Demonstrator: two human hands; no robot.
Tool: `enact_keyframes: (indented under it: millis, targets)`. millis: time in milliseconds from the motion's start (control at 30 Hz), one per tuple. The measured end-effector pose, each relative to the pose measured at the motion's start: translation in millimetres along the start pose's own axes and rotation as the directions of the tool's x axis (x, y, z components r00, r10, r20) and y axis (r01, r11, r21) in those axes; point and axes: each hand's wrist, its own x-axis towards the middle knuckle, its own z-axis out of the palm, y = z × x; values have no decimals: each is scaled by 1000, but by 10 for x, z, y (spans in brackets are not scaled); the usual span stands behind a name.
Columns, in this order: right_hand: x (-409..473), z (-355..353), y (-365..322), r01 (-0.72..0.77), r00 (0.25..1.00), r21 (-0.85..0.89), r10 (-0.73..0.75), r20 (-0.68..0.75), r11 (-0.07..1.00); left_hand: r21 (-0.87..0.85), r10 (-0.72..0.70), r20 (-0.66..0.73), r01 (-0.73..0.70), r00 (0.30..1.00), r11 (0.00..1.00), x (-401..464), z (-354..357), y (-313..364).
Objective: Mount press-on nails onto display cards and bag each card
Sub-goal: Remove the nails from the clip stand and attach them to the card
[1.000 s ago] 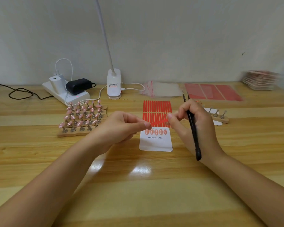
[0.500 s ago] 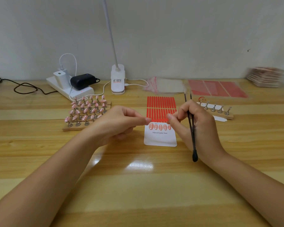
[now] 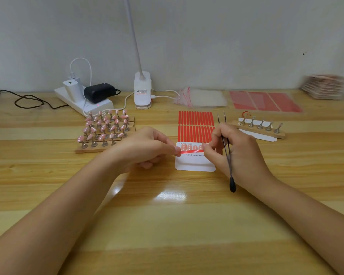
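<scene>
A white display card (image 3: 195, 163) printed "Handmade Nail" lies flat on the desk (image 3: 167, 215), centre right. A row of pink press-on nails (image 3: 191, 147) sits along its top edge; part of the row is hidden by fingers. A thin red strip (image 3: 192, 151) stretches across the card just below the nails, its ends pinched between the left hand (image 3: 147, 147) and the right hand (image 3: 238, 153). The right hand also holds black tweezers (image 3: 227, 153), tips pointing away.

Just behind the card lies a sheet of red strips (image 3: 196, 126) in two rows. To the left stands a wooden block (image 3: 99, 148) carrying four rows of pink nails on metal stands (image 3: 105, 127). To the right, a wooden bar (image 3: 260, 129) holds five bare stands. Further back lie clear bags (image 3: 203, 97), one red sheet (image 3: 266, 101), a blurred stack of cards (image 3: 324, 87), a white lamp base (image 3: 142, 90) and a power strip (image 3: 83, 102) with two plugs.
</scene>
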Motion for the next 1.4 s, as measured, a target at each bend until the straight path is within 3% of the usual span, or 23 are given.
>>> enact_keyframes:
  millis: [233,433,867,1133,1400]
  targets:
    - [-6,5,15,22,999,-49,-19,51,999,200,-6,-94,25,996,979,49,101,3]
    - [-18,18,39,24,997,-32,-21,72,999,270,43,-125,-7,991,963,66,150,8]
    - [-25,13,32,-9,992,-65,17,123,998,268,-27,-99,53,995,962,101,114,26]
    - [-22,10,-16,99,992,-78,-93,83,992,267,-11,-100,38,995,963,59,43,56]
    - [-32,19,-20,88,990,-84,-78,114,993,283,-45,-81,66,996,957,80,73,35]
